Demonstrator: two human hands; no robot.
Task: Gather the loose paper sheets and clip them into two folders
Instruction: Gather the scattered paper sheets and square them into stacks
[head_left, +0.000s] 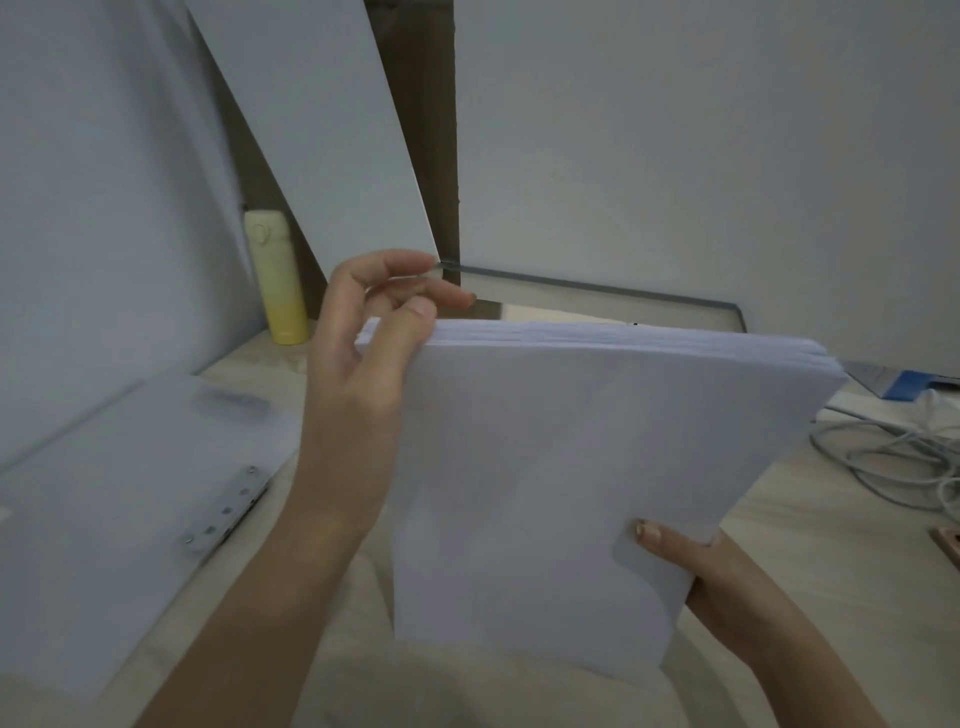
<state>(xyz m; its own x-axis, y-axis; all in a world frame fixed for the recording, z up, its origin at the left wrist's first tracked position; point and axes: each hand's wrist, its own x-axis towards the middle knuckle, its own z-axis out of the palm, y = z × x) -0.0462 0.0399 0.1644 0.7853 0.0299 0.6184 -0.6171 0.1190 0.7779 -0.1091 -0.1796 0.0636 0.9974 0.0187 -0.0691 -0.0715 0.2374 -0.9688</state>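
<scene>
The person holds a stack of paper (545, 467) nearly upright above the counter (831, 571), near its front edge. The left hand (358, 353) is raised, wrist bent, with thumb and curled fingers pinching the stack's top left corner. The right hand (717, 577) grips the lower right edge, thumb flat on the front sheet. An open folder (130, 467) lies along the counter's left edge, and a yellow bottle (278, 280) stands at the back left corner.
</scene>
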